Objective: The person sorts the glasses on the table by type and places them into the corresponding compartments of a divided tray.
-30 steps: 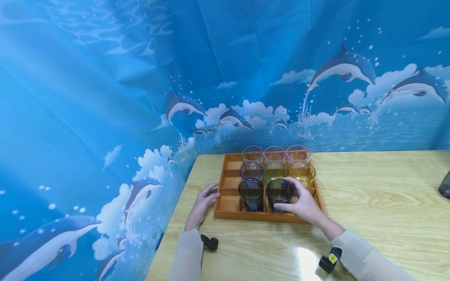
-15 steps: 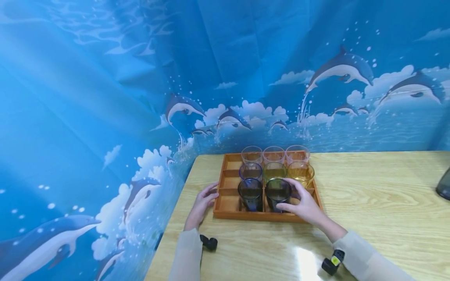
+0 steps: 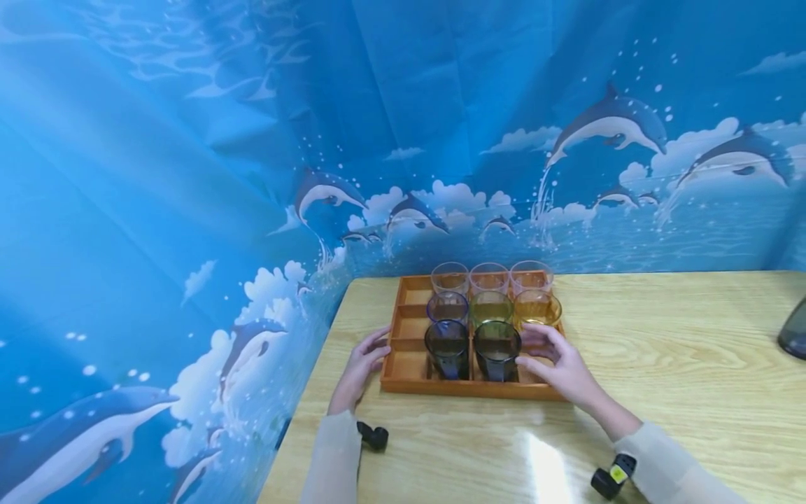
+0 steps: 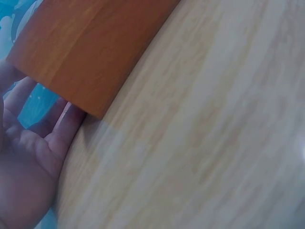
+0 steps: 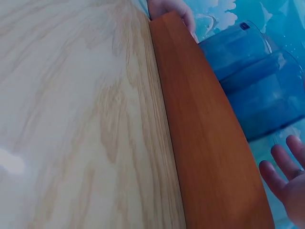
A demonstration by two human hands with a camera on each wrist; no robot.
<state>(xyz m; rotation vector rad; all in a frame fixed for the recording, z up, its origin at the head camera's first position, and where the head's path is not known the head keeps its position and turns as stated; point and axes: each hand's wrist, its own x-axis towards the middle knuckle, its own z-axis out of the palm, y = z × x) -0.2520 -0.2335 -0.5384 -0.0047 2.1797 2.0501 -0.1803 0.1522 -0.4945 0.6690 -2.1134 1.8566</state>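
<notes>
We see the left hand (image 3: 360, 364) resting open-fingered against the wooden tray's (image 3: 412, 383) left edge on the desk (image 3: 661, 392); the right hand (image 3: 562, 364), fingers relaxed (holding nothing), hovers just beside the dark glass (image 3: 497, 348) in the tray's front row.

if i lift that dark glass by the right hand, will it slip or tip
The dark glass looks smooth, so possibly slippery. It seems empty, so probably light. Upright inside the wooden tray, tipping looks unlikely until lifted.
</notes>
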